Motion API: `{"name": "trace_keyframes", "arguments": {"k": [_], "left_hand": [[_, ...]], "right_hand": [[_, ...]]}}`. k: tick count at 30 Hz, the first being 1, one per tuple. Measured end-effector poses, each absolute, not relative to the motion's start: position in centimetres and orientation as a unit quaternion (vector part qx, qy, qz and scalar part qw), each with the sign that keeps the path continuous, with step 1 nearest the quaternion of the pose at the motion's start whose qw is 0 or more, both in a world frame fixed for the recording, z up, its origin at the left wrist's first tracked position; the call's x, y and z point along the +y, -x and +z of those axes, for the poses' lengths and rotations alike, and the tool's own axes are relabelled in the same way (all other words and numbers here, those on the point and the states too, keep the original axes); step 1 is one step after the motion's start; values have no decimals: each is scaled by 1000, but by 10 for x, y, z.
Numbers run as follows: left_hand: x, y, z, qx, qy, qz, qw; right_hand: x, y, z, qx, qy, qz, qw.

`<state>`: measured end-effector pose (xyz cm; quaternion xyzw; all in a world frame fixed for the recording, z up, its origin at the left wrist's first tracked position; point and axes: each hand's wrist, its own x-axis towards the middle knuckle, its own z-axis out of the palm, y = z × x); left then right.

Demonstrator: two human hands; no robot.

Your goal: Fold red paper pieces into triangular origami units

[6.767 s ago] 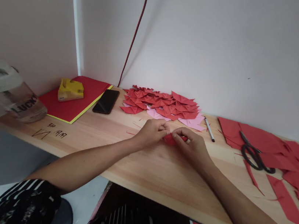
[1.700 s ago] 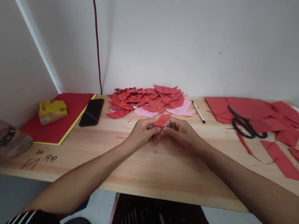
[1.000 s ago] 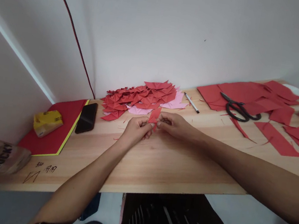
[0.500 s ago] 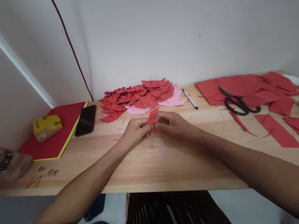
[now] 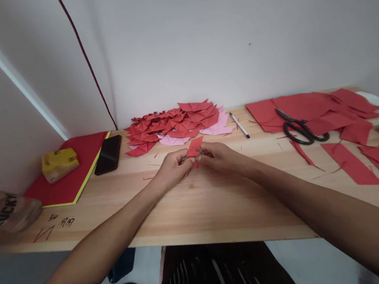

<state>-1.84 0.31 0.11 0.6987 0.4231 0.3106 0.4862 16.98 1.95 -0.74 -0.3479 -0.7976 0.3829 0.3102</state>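
A small folded piece of red paper (image 5: 195,146) is held between both hands, just above the wooden table. My left hand (image 5: 174,164) pinches its left and lower edge with thumb and fingers. From the other side, my right hand (image 5: 216,156) grips the right edge, fingers curled. Part of the paper is hidden behind the fingertips. Right behind the hands lies a heap of folded red paper pieces (image 5: 178,120), with a few pink folded pieces (image 5: 217,126) among them.
Black-handled scissors (image 5: 300,129) lie on red paper sheets (image 5: 300,108) at the right, near a marker (image 5: 239,125). Left are a phone (image 5: 108,154), a red pad (image 5: 83,169) bearing a yellow packet (image 5: 59,163), and a plastic bottle (image 5: 20,212). A wall (image 5: 204,36) rises behind.
Both hands keep hold of the red paper in nearly the same spot, with only a slight shift of the fingers. The camera view has moved a little.
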Motion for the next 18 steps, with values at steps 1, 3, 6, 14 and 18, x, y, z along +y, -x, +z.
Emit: {"name": "trace_keyframes", "arguments": {"k": [1,3,6,14,18], "left_hand": [[3,18,0,424,-700,310,484],[4,19,0,427,-701,307,481],[4,19,0,428,-697,302,489],[6,20,0,413,-662,314,541],[8,22,-1,414,-672,299,537]], "right_hand": [[20,-170,-8,-799,353,376,310],[20,-169,-9,-797,361,370,313],[21,-170,-10,-797,361,369,314],[19,-170,-10,-776,377,393,317],[16,-169,-8,-759,391,405,326]]}}
